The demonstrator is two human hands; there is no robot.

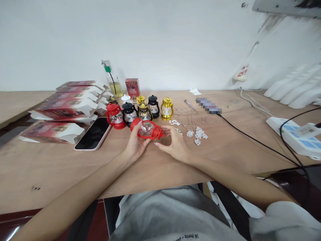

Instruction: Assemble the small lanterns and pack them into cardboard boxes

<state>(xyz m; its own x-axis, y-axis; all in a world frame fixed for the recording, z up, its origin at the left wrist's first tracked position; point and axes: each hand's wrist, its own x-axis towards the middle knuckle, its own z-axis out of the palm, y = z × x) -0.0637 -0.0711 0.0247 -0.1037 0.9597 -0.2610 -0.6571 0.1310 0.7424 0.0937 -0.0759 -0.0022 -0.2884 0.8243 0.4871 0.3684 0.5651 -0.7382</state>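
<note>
A small red toy lantern (147,129) with a clear globe lies on its side between my two hands, just above the wooden table (225,157). My left hand (135,144) curls round its base end from below. My right hand (174,144) holds the cap end with fingers closed around it. Behind them stands a cluster of finished lanterns: a red one (115,115), black ones (129,113) and gold ones (167,109). Small white plastic pieces (199,134) and bent wire handles (187,121) lie scattered to the right of my right hand.
A phone (93,134) lies face up at the left, beside stacked red-and-white cartons (65,108). A glass bottle (113,80) and a red box (132,88) stand by the wall. A power strip (297,138) and black cables (253,140) occupy the right side.
</note>
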